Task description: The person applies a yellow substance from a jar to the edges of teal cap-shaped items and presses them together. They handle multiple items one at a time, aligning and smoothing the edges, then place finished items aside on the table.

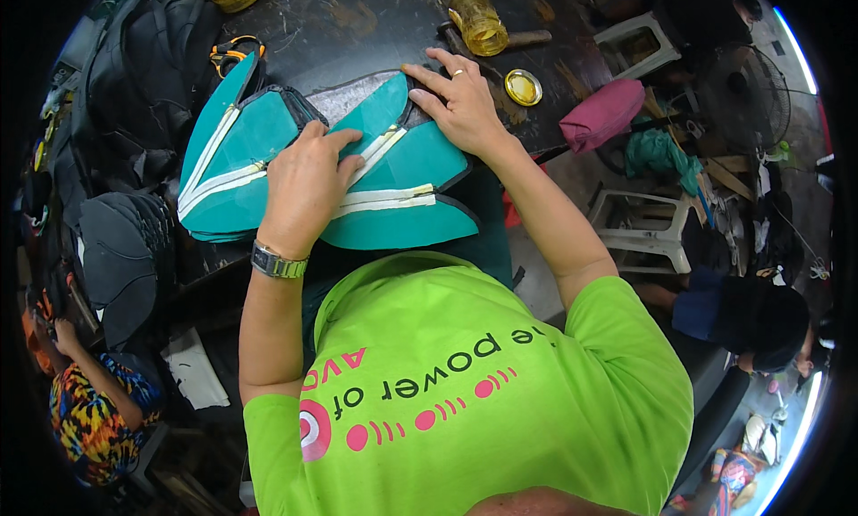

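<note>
No labels, signs or screens show. The only containers are a clear yellow jar (479, 23) lying near the worktop's (375, 16) far edge, its round yellow lid (523, 87) beside it.

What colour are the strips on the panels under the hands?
White strips on teal panels, seen in the head view.

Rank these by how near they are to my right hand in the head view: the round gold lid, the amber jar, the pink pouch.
From the right hand:
1. Round gold lid, just right of it.
2. Amber jar, on its side, up the table.
3. Pink pouch, at the right table edge.
</note>
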`<state>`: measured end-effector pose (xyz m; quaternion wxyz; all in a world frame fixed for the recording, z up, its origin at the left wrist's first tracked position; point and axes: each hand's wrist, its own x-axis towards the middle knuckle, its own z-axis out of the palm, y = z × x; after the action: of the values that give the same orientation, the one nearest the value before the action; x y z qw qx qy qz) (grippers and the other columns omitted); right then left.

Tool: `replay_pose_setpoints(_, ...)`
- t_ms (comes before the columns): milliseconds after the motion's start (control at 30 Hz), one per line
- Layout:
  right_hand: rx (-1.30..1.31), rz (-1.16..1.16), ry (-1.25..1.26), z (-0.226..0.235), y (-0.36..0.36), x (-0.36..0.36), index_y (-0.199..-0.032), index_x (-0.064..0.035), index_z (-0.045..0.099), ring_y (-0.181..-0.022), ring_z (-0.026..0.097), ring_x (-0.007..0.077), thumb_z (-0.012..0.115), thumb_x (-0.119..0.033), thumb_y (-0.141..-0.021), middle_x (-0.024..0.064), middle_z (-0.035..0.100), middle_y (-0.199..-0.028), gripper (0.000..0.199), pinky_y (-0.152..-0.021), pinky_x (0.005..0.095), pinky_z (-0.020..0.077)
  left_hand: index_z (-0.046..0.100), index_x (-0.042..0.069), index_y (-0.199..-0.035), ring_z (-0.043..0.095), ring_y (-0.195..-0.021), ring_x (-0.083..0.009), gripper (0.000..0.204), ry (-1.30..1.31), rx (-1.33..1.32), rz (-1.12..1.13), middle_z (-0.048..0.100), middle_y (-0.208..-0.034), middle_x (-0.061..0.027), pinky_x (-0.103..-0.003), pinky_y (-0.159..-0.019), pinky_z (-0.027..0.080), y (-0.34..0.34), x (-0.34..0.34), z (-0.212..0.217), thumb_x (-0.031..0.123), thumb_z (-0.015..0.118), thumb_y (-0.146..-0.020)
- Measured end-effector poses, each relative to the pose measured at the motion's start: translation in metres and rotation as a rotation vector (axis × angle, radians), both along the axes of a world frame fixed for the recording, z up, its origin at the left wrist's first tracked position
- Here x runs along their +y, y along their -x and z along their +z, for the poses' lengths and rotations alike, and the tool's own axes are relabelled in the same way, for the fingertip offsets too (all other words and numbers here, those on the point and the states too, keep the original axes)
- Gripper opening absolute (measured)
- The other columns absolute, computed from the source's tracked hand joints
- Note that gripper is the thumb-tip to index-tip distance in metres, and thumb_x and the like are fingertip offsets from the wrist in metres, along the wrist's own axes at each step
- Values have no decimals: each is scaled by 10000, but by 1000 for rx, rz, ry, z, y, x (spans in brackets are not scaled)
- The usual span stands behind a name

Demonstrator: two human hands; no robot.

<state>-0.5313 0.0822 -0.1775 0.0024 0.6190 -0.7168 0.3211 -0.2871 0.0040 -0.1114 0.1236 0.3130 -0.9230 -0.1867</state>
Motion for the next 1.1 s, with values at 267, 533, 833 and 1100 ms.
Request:
replay_pose_setpoints(267,119,104,-18,15,-6,26,-1237,-259,743,-1333,438,350,681,-331,-930,78,545,-1458,322,-1106,464,362,757,132,-1123,686,-902,-335,291,-30,-15,12,655,-1006,-142,-431,-778,556,0,0,1,219,761,-845)
replay_pose_setpoints(533,330,234,9,23,-17,35,-1186,-316,761,-1357,421,308,713,-417,-889,45,539,-1449,317,-1031,462,385,757,118,-1118,683,-894,-343,289,-14,7,-2,658,-995,-145,-442,-776,550,-1,0,0,220,756,-847)
replay_pose_setpoints(833,323,249,115,16,-19,36,-1108,-290,781,-1301,480,295,763,-396,-828,42,586,-1357,300,-972,435,417,675,90,-1273,693,-923,-327,513,-147,206,-41,679,-1090,-156,-405,-831,552,-12,4,10,174,819,-788)
replay_pose_setpoints(1100,270,184,162,13,-26,39,-1089,-276,781,-1286,497,291,789,-367,-803,57,582,-1347,301,-962,423,429,539,86,-1436,657,-1084,-227,776,-562,381,15,653,-1248,-124,-343,-921,530,-51,35,19,34,852,-728)
